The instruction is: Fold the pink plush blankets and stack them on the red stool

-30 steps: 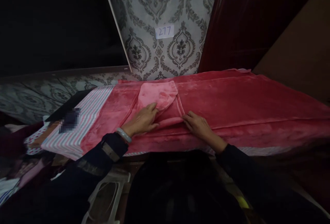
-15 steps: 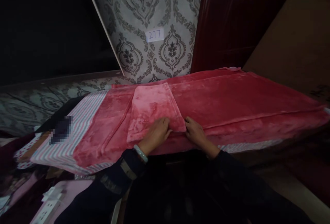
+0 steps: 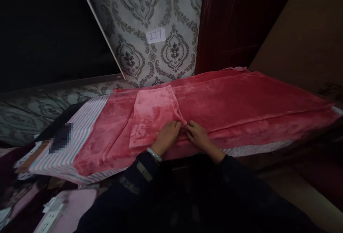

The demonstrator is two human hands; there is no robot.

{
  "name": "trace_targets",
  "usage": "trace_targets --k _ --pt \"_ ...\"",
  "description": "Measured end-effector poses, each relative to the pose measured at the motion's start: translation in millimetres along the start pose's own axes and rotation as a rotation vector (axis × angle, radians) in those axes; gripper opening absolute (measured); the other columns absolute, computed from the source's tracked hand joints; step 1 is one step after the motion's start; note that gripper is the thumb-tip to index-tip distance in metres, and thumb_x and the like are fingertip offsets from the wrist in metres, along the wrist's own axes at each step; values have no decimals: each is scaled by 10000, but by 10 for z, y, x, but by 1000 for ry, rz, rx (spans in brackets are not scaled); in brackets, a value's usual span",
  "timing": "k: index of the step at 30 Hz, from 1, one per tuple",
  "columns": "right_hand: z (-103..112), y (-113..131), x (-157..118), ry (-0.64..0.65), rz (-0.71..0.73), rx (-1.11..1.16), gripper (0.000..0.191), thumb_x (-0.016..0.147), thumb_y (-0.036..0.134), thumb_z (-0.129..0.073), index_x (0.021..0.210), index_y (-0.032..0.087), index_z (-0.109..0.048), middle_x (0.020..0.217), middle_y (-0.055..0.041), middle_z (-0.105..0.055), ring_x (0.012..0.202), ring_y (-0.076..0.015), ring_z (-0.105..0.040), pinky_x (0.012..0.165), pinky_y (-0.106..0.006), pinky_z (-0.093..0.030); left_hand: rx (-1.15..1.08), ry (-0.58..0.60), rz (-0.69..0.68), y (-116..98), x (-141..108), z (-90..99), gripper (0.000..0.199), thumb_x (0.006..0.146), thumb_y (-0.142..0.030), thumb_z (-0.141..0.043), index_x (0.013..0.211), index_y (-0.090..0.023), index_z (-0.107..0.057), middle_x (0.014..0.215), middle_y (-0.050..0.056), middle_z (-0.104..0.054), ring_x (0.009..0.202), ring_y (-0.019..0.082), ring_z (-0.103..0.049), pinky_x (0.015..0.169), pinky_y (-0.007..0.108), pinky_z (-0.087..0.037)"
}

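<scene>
A red plush blanket (image 3: 227, 97) lies along a surface, with a lighter pink folded section (image 3: 152, 109) on its left half. My left hand (image 3: 168, 134), with a pale bangle at the wrist, pinches the near right corner of that folded section. Close beside it, my right hand (image 3: 197, 134) has its fingers closed on the same corner. The edge of the fold is bunched up between the two hands. Beneath the blanket, a striped cloth (image 3: 80, 133) shows at the left and along the front edge.
A dark screen (image 3: 53, 25) stands at the back left before patterned wallpaper (image 3: 174, 47). A blurred dark object (image 3: 61, 138) lies on the striped cloth. At the lower left is a white power strip (image 3: 49, 218). A brown panel (image 3: 302, 40) is at the right.
Both hands have come closer together at the corner. The corner has been drawn slightly left and up, and its edge now curls. The view has shifted slightly.
</scene>
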State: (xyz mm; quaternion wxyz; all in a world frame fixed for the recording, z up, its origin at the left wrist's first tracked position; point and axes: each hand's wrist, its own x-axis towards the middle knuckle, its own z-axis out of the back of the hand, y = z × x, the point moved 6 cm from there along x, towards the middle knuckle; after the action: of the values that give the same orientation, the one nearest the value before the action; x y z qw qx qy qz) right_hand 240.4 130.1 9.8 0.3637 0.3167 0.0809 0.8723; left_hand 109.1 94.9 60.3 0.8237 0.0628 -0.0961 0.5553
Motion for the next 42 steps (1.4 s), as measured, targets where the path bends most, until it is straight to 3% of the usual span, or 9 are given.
trace_targets --k 2,9,18,20,24,28,34,38,42 --pt "0 -12 -12 -14 8 27 229 919 82 -516 993 210 -691 935 -58 -591 879 -204 -579 758 -296 -469 -36 7 -53 -52 -49 -58 233 1019 -154 -470 1201 -179 -612 1047 85 -656 972 236 -611 839 366 -488" --pt "48 -20 -55 -175 15 168 191 918 104 -505 985 216 -644 1117 -105 -626 1000 -230 -623 862 -365 -530 -58 -83 9 14 -129 -3 294 1019 -193 -467 1260 -218 -635 1036 86 -626 920 225 -593 801 343 -489" --pt "-14 -60 -183 -226 -1 114 211 941 142 -452 929 232 -643 877 -76 -636 863 -244 -606 810 -389 -531 -14 -54 -47 -66 -150 -134 433 993 -147 -463 1401 -239 -575 992 80 -599 941 238 -564 802 366 -477" --pt "-29 -88 -202 -246 -17 97 219 941 152 -452 999 223 -652 884 -78 -642 843 -244 -603 799 -391 -533 -22 -54 -68 -69 -168 -150 422 996 -150 -459 1384 -252 -590 987 78 -590 951 239 -558 803 365 -474" --pt "-4 -47 -169 -208 17 22 400 954 148 -451 1312 206 -620 1030 -108 -655 931 -256 -609 832 -398 -534 -12 -62 -63 -85 -171 -153 416 1009 -168 -444 1393 -241 -585 996 90 -588 957 252 -553 809 386 -478" --pt "63 5 -116 -129 34 -52 408 961 142 -464 1304 232 -666 1029 -106 -625 939 -248 -597 795 -360 -520 -40 -64 -40 -79 -215 -120 415 987 -160 -478 1383 -230 -584 1047 106 -597 1006 272 -553 852 424 -489" --pt "73 0 -111 -71 20 -73 403 921 128 -489 1259 219 -689 1007 -107 -613 938 -263 -581 810 -368 -507 -118 -150 150 364 -687 100 333 975 -248 -531 1284 -211 -649 1205 128 -600 1120 288 -543 970 467 -471" --pt "69 -15 -111 -50 12 -73 420 918 134 -477 1275 216 -682 996 -110 -608 944 -274 -578 817 -375 -504 -177 -148 234 708 -1005 194 355 969 -388 -579 1262 -203 -658 1169 113 -618 1127 287 -552 989 444 -456" --pt "88 -22 -118 -58 25 -63 418 915 150 -479 1270 206 -692 964 -105 -594 923 -271 -577 798 -367 -498 -216 -126 288 916 -1079 211 242 959 -356 -584 1103 -184 -675 1053 89 -633 1033 263 -574 950 413 -463"
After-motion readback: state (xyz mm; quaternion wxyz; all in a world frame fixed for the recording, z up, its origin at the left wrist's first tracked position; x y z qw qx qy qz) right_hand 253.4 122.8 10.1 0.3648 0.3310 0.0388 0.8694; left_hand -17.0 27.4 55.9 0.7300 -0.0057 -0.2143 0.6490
